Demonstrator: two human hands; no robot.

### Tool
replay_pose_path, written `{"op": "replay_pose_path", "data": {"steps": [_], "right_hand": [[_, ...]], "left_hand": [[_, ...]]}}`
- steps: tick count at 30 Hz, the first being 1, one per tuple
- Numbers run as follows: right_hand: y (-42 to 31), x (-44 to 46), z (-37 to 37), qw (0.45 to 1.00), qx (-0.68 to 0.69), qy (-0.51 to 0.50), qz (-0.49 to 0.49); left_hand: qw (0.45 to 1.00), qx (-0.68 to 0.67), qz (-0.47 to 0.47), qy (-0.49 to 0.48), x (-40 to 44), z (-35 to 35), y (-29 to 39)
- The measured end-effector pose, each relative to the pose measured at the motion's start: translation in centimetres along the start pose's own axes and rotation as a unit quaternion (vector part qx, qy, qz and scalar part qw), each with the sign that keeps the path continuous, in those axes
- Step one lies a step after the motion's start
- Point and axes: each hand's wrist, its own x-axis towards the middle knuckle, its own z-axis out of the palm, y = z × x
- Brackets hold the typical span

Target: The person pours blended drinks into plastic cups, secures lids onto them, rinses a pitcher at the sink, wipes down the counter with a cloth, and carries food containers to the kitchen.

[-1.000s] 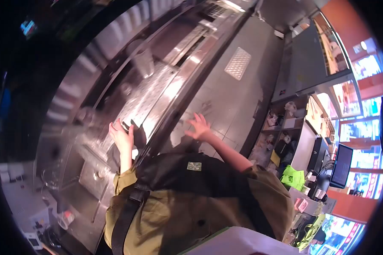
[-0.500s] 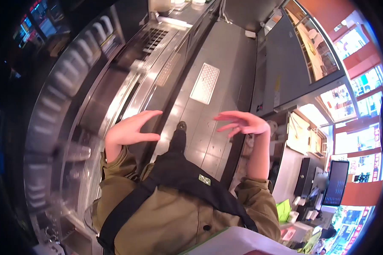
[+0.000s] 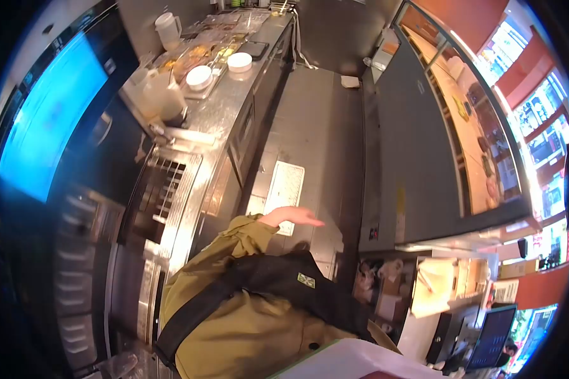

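My left hand (image 3: 294, 216) reaches out in front of the dark apron (image 3: 269, 278), above the floor. Its fingers are stretched out and it holds nothing. Beneath it lies a pale textured floor plate (image 3: 284, 183), partly covered by the hand. My right hand is out of view. A white sheet-like thing (image 3: 335, 361) shows at the bottom edge, close to the camera.
At the left runs a steel counter (image 3: 224, 107) with white bowls (image 3: 199, 78), a pitcher (image 3: 168, 31) and food trays. A grey cabinet (image 3: 417, 145) flanks the aisle floor (image 3: 316, 120) on the right. A monitor (image 3: 492, 338) stands lower right.
The view has moved along the aisle, bringing the counter with bowls into sight. My left hand has moved across the front of my body; my right hand has left the view.
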Motion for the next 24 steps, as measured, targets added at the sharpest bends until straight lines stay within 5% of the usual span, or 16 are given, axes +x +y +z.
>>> {"op": "replay_pose_path", "data": {"steps": [1, 2, 5, 8, 11, 13, 14, 15, 16, 18, 20, 24], "right_hand": [[-1.2, 1.4, -0.4, 1.0, -0.02, 0.002, 0.012], [-3.2, 2.9, -0.9, 0.999, -0.041, 0.002, 0.023], [-10.4, 8.7, -2.2, 0.992, -0.123, -0.004, 0.015], [-22.5, 15.4, -3.8, 0.97, -0.23, -0.005, -0.078], [-40.2, 22.6, -5.6, 0.914, -0.282, 0.045, -0.288], [-54.9, 25.3, -5.9, 0.88, -0.159, 0.052, -0.444], [-64.5, 23.7, -5.1, 0.842, -0.056, 0.003, -0.537], [-73.2, 22.2, -4.2, 0.877, 0.048, -0.044, -0.476], [-80.2, 21.7, -2.5, 0.841, 0.153, -0.065, -0.514], [-92.1, 19.6, 0.7, 0.829, 0.059, -0.015, -0.556], [-98.4, 13.1, 7.4, 0.805, 0.152, -0.084, -0.566], [-102.4, 4.6, 21.2, 0.742, -0.081, -0.26, -0.613]], "left_hand": [[0.976, -0.208, -0.067, -0.019, 0.0, -2.5, 3.7], [0.97, -0.22, -0.054, -0.093, 3.1, -4.5, 3.0], [0.997, 0.065, 0.014, -0.04, 11.9, -12.3, -1.3], [0.963, 0.053, -0.118, 0.235, 16.4, -20.2, -6.3], [0.893, 0.032, -0.148, 0.425, 15.6, -29.1, -10.0], [0.844, 0.029, -0.24, 0.479, 15.2, -35.2, -15.6], [0.809, 0.025, -0.263, 0.525, 13.5, -37.9, -16.5], [0.775, 0.011, -0.293, 0.559, 11.5, -40.2, -15.9], [0.753, 0.006, -0.335, 0.566, 10.4, -42.6, -17.0], [0.733, 0.034, -0.346, 0.585, 8.6, -47.0, -20.3], [0.702, 0.082, -0.329, 0.626, 7.6, -50.3, -24.5], [0.697, 0.078, -0.383, 0.601, 6.5, -57.9, -29.9]]}}
